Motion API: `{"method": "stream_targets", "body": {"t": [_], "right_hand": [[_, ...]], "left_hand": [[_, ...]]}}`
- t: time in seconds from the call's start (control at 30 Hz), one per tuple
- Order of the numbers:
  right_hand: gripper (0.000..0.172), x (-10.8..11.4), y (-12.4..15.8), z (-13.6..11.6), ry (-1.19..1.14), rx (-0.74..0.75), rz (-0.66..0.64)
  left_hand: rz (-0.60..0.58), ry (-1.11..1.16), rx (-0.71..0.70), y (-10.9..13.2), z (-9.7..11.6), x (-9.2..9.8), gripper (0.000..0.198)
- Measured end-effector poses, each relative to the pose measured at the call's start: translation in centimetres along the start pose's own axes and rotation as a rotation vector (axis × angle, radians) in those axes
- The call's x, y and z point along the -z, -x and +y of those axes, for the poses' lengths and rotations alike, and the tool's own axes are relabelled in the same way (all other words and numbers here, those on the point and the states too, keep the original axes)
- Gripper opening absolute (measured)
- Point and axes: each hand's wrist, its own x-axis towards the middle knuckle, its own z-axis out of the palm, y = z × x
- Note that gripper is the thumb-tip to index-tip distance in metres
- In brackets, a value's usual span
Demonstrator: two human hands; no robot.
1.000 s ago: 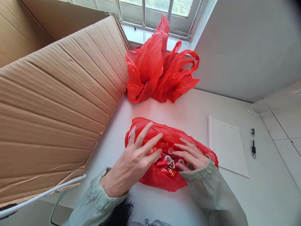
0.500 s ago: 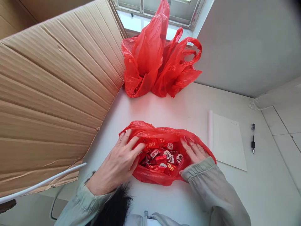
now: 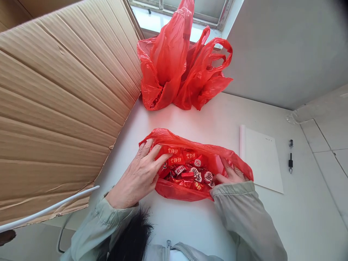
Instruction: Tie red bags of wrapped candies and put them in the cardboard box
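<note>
A red plastic bag lies on the table with its mouth spread wide. Inside it are several red-wrapped candies, some printed with white or gold characters. My left hand is at the bag's left edge, its fingers apart and reaching over the rim, with nothing held. At the opposite end, my right hand is inside the mouth, fingers apart against the bag's wall. Its fingertips are partly hidden by the red plastic.
Two more red plastic bags stand at the back near the window. A large cardboard box fills the left side. On the right are a white notepad and a black pen. A white rod crosses at lower left.
The near bag's back rim has been lifted and its mouth stretched wider, showing more candies. My right hand has shifted slightly right with its fingers more bent.
</note>
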Motion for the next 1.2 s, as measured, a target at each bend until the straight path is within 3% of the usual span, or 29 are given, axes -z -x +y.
{"method": "stream_targets", "body": {"t": [0.13, 0.27, 0.37, 0.53, 0.73, 0.87, 0.97, 1.1, 1.2], "right_hand": [[0.020, 0.9, 0.5, -1.2, -0.086, 0.030, -0.051], [0.017, 1.5, 1.3, -1.0, -0.203, 0.237, 0.041], [0.017, 1.5, 1.8, -1.3, -0.187, 0.276, 0.115], [0.021, 0.7, 2.2, -3.4, -0.128, 0.238, 0.184], [0.015, 0.4, 2.4, -4.6, -0.150, 0.170, 0.276], [0.022, 0.8, 2.2, -4.9, -0.108, 0.135, 0.214], [0.024, 0.8, 1.8, -5.2, -0.096, 0.105, 0.164], [0.013, 0.2, 0.8, -6.0, -0.080, 0.067, 0.187], [0.023, -0.5, 0.2, -6.7, -0.068, 0.053, 0.172]], "left_hand": [[0.041, 0.014, -0.097, 0.6, 1.1, 0.6, 0.047], [0.141, 0.038, -0.246, 1.5, 3.2, 0.2, 0.028], [0.159, 0.012, -0.291, 1.4, 4.4, -1.0, 0.028], [-0.037, 0.052, -0.229, 1.4, 4.5, -2.4, 0.023], [-0.264, 0.325, -0.198, 2.8, 4.8, -0.4, 0.018], [-0.428, 0.363, -0.094, 3.3, 5.4, 0.5, 0.015], [-0.465, 0.340, -0.071, 3.1, 5.5, 0.5, 0.015], [-0.460, 0.303, -0.107, 2.8, 5.3, 0.4, 0.013], [-0.452, 0.290, -0.139, 2.7, 5.3, 0.2, 0.015]]}}
